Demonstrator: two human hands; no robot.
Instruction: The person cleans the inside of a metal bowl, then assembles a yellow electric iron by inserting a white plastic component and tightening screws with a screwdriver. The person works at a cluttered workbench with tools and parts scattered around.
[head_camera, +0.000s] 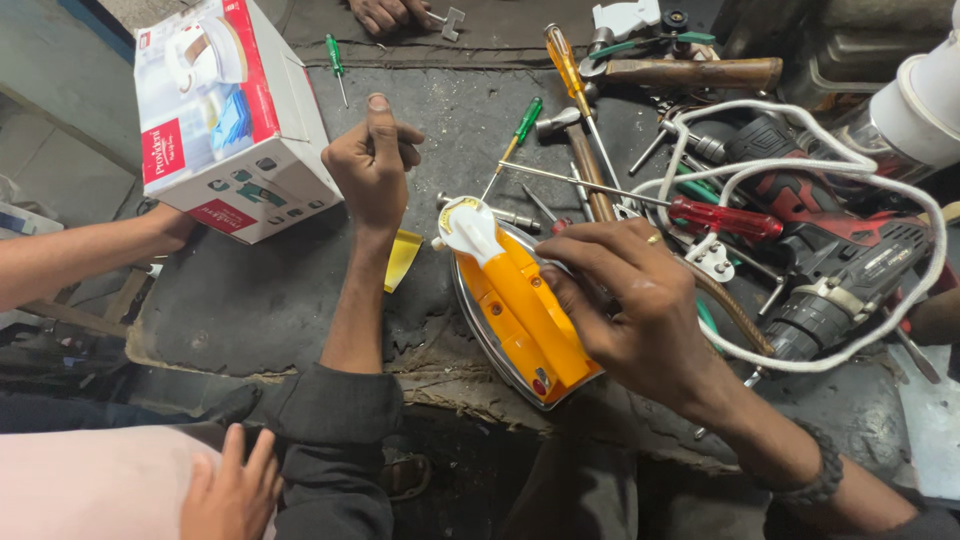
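An electric iron with an orange and white body and a metal soleplate lies on the dark worn bench. My right hand grips its orange handle from the right side. My left hand hovers over the bench to the left of the iron, closed in a fist with the thumb pointing away; I see nothing in it. The iron's white cord loops over the tools at the right. A red-handled screwdriver lies just beyond my right hand.
A white and red carton stands at the left, touched by another person's hand. Other hands show at the top edge and bottom left. A power drill, several screwdrivers, a hammer and a yellow scrap crowd the bench.
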